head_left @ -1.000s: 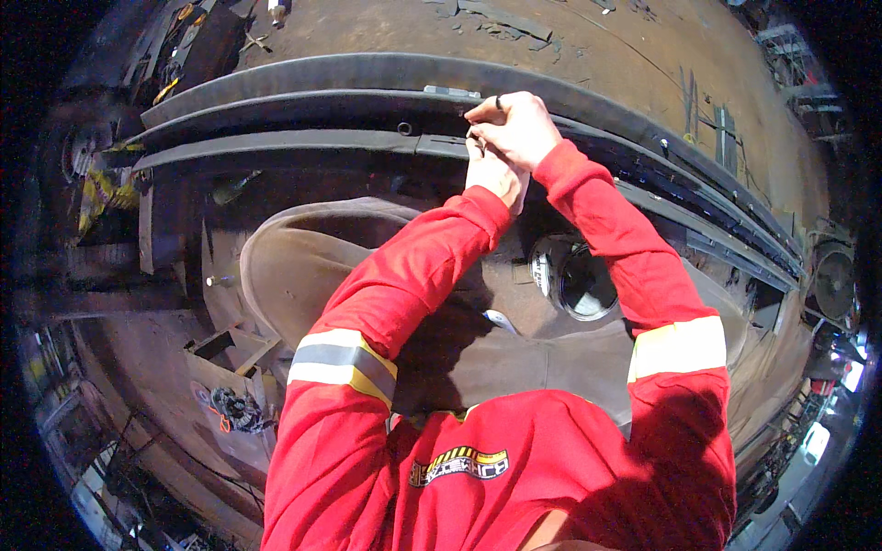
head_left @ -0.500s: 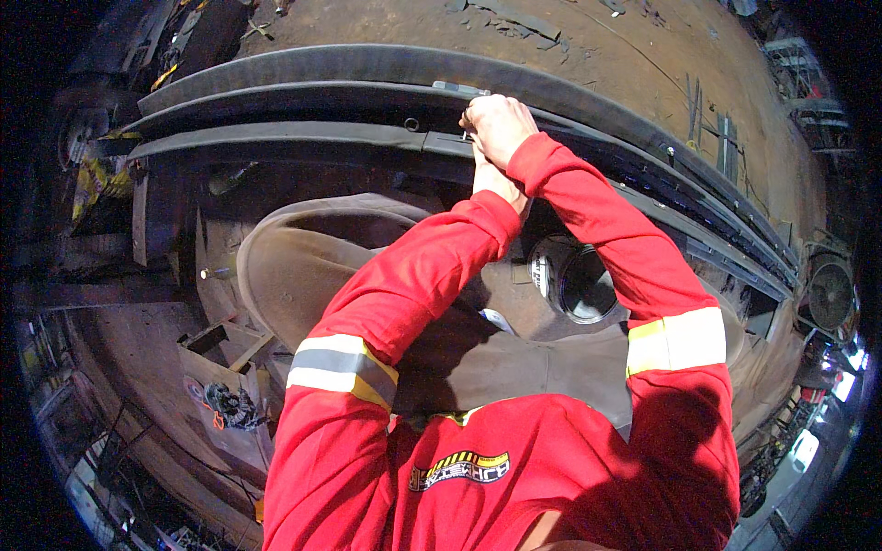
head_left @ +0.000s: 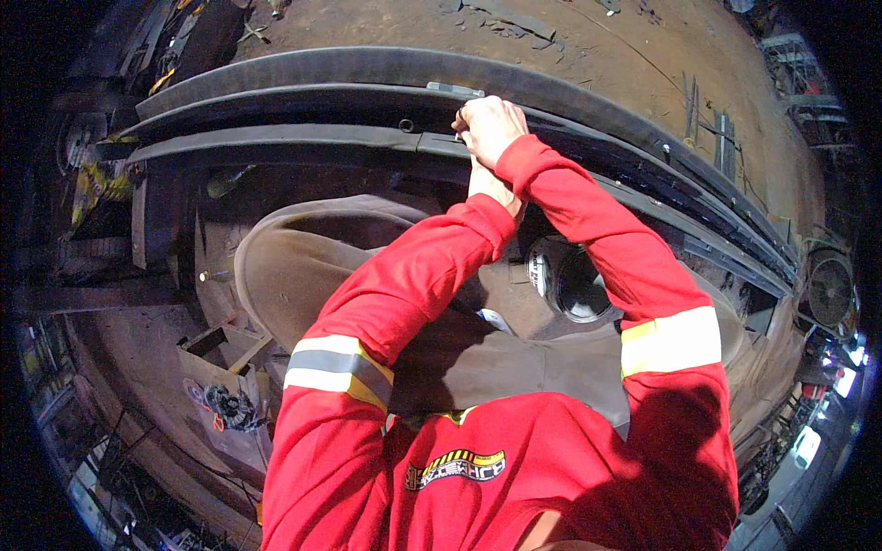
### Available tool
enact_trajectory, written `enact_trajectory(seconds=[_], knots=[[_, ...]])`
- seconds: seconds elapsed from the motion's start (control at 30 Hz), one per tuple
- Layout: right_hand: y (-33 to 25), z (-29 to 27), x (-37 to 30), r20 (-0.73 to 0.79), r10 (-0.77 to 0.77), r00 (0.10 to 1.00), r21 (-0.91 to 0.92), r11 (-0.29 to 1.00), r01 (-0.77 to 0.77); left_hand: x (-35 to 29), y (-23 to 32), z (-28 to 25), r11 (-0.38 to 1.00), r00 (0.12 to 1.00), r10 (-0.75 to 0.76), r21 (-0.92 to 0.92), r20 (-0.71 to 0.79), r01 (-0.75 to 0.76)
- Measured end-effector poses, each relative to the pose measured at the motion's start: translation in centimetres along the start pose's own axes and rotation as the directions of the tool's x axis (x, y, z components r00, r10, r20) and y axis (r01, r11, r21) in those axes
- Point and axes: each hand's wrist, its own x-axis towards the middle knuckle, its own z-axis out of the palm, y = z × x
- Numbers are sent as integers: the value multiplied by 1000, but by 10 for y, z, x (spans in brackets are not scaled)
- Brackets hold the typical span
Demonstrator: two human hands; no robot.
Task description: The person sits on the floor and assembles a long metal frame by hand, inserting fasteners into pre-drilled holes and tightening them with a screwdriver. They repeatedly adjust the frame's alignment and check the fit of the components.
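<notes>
Both my hands meet at a long dark steel beam (head_left: 276,138) that runs across in front of me. On top, my right hand (head_left: 493,127) is closed, its fingers curled down around something small that I cannot make out. Beneath its wrist my left hand (head_left: 493,185) reaches up to the beam's near flange, its fingers mostly hidden by the right hand. A small metal ring (head_left: 405,125) lies in the beam's channel, left of my hands. Just beyond my right knuckles a short grey metal piece (head_left: 455,89) rests on the middle edge.
Between my legs stands an open round can (head_left: 582,283) with a dark inside. A wooden box (head_left: 225,349) is at the left, with a dark tangled bundle (head_left: 231,407) near it. Metal strips (head_left: 725,147) lie on the brown floor beyond the beam; a round fan (head_left: 830,289) stands far right.
The whole view has shifted slightly. My hands stay together at the same spot on the beam, and the right fingers now cover the small shiny bit that showed under them.
</notes>
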Motion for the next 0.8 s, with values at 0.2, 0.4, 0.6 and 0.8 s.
enact_trajectory(seconds=[0.2,0.4,0.6,0.8], knots=[[-4,9,-14,0,276,961,68,959,-275,4,-4,59,500,955,156,854,-253,145],[1,12,-14,-21,200,980,289,939,-185,-14,-3,4,988,996,67,146,-62,-57],[7,17,-9,-3,156,988,370,918,-144,-13,-6,-15,994,968,104,3,229,-108],[6,13,-9,52,157,986,441,883,-163,-18,-7,-1,987,975,150,82,-161,-139]])
